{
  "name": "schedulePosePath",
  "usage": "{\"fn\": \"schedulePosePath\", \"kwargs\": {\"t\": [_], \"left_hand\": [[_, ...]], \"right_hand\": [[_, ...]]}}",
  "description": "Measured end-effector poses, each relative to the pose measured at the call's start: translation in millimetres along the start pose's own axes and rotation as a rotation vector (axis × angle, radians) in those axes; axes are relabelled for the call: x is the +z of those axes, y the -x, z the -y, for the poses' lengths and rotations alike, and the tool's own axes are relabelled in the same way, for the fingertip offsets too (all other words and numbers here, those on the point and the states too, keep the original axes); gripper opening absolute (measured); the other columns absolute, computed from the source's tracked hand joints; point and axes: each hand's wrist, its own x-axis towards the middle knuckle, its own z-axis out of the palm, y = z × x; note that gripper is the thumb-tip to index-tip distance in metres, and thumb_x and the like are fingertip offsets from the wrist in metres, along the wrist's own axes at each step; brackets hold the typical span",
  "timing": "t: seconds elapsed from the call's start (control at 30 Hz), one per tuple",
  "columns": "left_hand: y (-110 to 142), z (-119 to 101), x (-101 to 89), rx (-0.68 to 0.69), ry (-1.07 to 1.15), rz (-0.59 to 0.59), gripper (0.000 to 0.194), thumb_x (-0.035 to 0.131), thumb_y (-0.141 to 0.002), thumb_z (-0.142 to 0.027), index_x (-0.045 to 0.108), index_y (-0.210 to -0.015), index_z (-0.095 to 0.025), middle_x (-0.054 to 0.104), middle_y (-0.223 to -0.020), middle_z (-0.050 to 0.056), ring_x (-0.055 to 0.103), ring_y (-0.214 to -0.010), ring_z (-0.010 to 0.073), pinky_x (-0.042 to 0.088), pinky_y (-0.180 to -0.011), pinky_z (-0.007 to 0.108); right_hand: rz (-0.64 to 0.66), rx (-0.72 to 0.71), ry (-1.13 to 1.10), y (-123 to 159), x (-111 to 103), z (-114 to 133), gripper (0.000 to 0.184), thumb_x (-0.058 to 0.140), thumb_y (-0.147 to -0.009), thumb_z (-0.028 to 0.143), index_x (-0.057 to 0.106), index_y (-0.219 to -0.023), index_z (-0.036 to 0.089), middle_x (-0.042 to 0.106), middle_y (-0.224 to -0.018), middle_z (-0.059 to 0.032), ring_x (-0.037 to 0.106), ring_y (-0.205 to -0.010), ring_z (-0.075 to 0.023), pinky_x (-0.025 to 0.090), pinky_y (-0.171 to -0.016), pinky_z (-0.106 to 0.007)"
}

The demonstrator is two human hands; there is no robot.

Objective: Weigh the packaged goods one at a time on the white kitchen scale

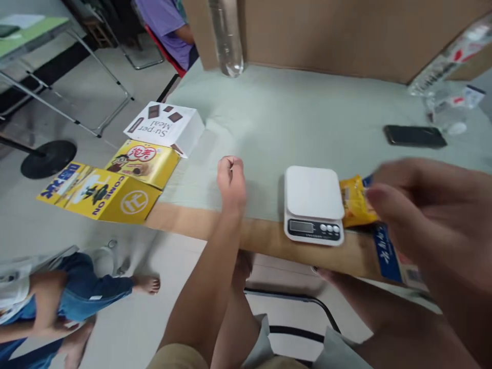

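Along table edge (265,238), scale (314,192), packet (354,202), left hand (231,180) apart

Scale (314,192): smooth plastic on my feed, low sheen. Yellow packet (350,202): glossy film, crinkled. White carton (163,125): smooth printed card. Upright bottle (229,43): clear, shiny plastic. Phone (415,136): glossy face. Backing panel (326,38): matt cardboard. Tabletop (269,115): satin look, material I cannot tell.
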Motion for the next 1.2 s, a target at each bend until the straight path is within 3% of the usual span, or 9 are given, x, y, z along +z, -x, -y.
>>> {"fn": "schedulePosePath", "kwargs": {"t": [0.1,0.27,0.37,0.5,0.6,0.73,1.0,1.1,1.2], "left_hand": [[-21,6,-18.1,-0.041,0.003,-0.122,0.010,0.053,-0.098,-0.025,0.061,-0.103,-0.023,0.061,-0.124,0.009,0.059,-0.124,0.0192,0.047,-0.113,0.034],[-39,13,-42.6,-0.087,0.031,-0.218,0.046,0.050,-0.098,-0.028,0.047,-0.143,-0.025,0.030,-0.170,0.011,0.021,-0.167,0.0204,0.022,-0.138,0.043],[-43,16,-48.9,-0.157,0.061,-0.169,0.062,0.050,-0.097,-0.031,0.035,-0.158,-0.024,0.013,-0.181,0.008,0.005,-0.171,0.0202,0.012,-0.141,0.044],[-46,14,-51.9,-0.298,0.084,-0.120,0.072,0.048,-0.098,-0.033,0.024,-0.166,-0.024,0.005,-0.184,0.003,0.002,-0.172,0.0205,0.009,-0.141,0.044],[-48,11,-52.4,-0.322,0.098,-0.082,0.079,0.049,-0.098,-0.031,0.017,-0.169,-0.021,0.004,-0.184,0.002,0.002,-0.172,0.0198,0.008,-0.142,0.041],[-50,12,-52.4,-0.285,0.107,-0.119,0.077,0.048,-0.098,-0.029,0.018,-0.169,-0.026,0.008,-0.184,-0.001,0.004,-0.171,0.0185,0.010,-0.142,0.042],[-53,18,-50.8,-0.285,0.171,-0.153,0.070,0.045,-0.099,-0.027,0.028,-0.166,-0.032,0.017,-0.182,-0.006,0.011,-0.171,0.0199,0.017,-0.141,0.044],[-54,16,-48.9,-0.275,0.206,-0.132,0.067,0.042,-0.099,-0.026,0.032,-0.166,-0.030,0.023,-0.181,-0.006,0.017,-0.170,0.0187,0.022,-0.140,0.041],[-53,13,-46.7,-0.257,0.194,-0.068,0.064,0.042,-0.100,-0.028,0.036,-0.164,-0.029,0.029,-0.179,-0.005,0.025,-0.167,0.0174,0.025,-0.139,0.038]], "right_hand": [[0.238,-0.171,-0.083,-88,90,36,0.026,0.064,-0.083,0.028,0.047,-0.063,0.025,0.049,-0.056,0.0047,0.043,-0.053,-0.0117,0.038,-0.054,-0.030],[0.437,-0.022,-0.059,-182,221,57,0.014,0.066,-0.096,0.037,0.058,-0.092,0.027,0.073,-0.111,-0.0025,0.068,-0.096,-0.0184,0.055,-0.085,-0.034],[0.536,0.009,-0.099,-215,279,62,0.030,0.065,-0.099,0.050,0.058,-0.117,0.026,0.066,-0.141,-0.0058,0.064,-0.119,-0.0173,0.055,-0.103,-0.034],[0.600,0.109,-0.133,-238,328,63,0.046,0.067,-0.098,0.054,0.056,-0.130,0.024,0.060,-0.152,-0.0083,0.062,-0.129,-0.0200,0.051,-0.115,-0.038],[0.674,0.116,-0.179,-244,344,55,0.030,0.072,-0.096,0.044,0.064,-0.118,0.026,0.072,-0.138,-0.0053,0.069,-0.120,-0.0211,0.056,-0.109,-0.040],[0.724,0.132,-0.236,-243,339,44,0.013,0.075,-0.093,0.031,0.070,-0.104,0.027,0.079,-0.120,-0.0024,0.073,-0.108,-0.0228,0.059,-0.102,-0.044],[0.790,0.140,-0.128,-242,300,28,0.032,0.082,-0.084,0.028,0.073,-0.115,0.030,0.075,-0.132,-0.0051,0.071,-0.118,-0.0296,0.061,-0.098,-0.053],[0.874,0.115,-0.037,-246,284,14,0.045,0.089,-0.074,0.034,0.073,-0.117,0.032,0.075,-0.133,-0.0069,0.071,-0.118,-0.0350,0.063,-0.091,-0.056],[0.986,0.090,-0.013,-243,267,2,0.045,0.090,-0.072,0.038,0.075,-0.115,0.034,0.077,-0.130,-0.0064,0.073,-0.117,-0.0363,0.064,-0.089,-0.059]]}}
